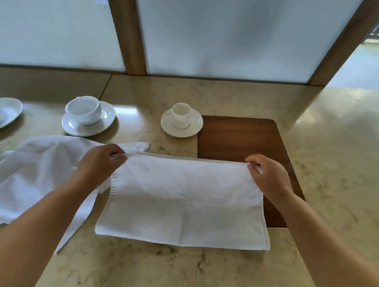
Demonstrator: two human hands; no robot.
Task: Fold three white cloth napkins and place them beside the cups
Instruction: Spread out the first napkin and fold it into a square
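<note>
The fingers of the left hand (101, 162) and of the right hand (268, 177) each pinch one far corner of the napkin (185, 200). The napkin lies flat between the hands, its long axis going left to right, and its body stretches from the fingers toward the person. Both hands are equally near to it. It rests on a marble counter (339, 152), partly over a wooden board (240, 137). A cup (181, 115) stands behind, other loose napkins (31, 173) lie to the left, and frosted windows are at the back.
</note>
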